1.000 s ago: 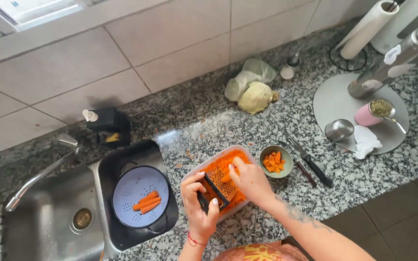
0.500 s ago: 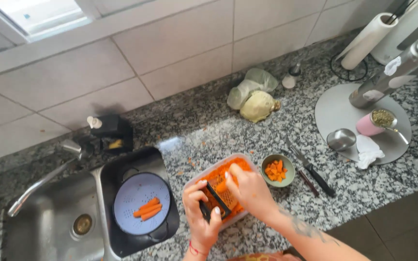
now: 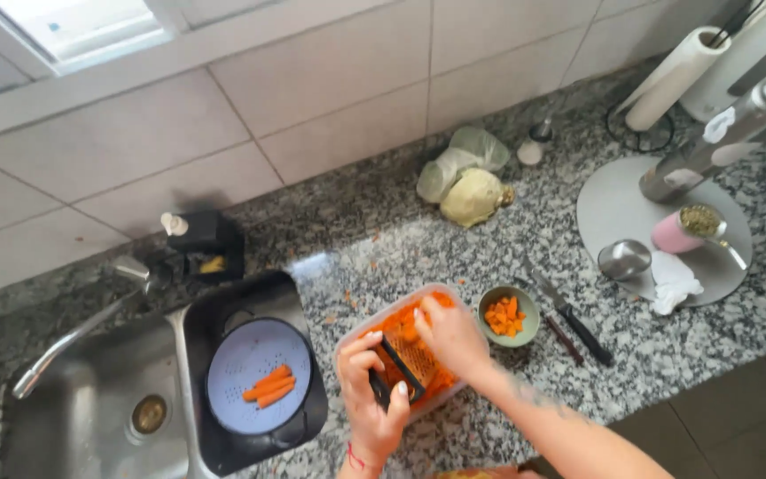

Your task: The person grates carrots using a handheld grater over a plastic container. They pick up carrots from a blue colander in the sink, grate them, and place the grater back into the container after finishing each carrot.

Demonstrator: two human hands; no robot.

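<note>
My left hand (image 3: 369, 399) grips the black handle of a flat grater (image 3: 401, 362) that slants over a clear plastic tub (image 3: 354, 334) full of grated carrot. My right hand (image 3: 450, 335) is closed on a piece of carrot and presses it against the grater's face; the piece itself is mostly hidden by my fingers. Just right of the tub stands a small green bowl (image 3: 508, 317) with carrot chunks. A blue colander (image 3: 255, 376) holding three peeled carrots sits left of the tub, in a black basin.
A knife with a black handle (image 3: 573, 319) lies right of the green bowl. Behind are a cabbage (image 3: 472, 197) and plastic bags. A round grey tray (image 3: 627, 204) at right carries a pink cup, a metal cup and a cloth. The steel sink (image 3: 90, 417) and tap lie left.
My right hand has slid slightly along the grater with the carrot piece. The view has shifted a little; the other objects stay where they were.
</note>
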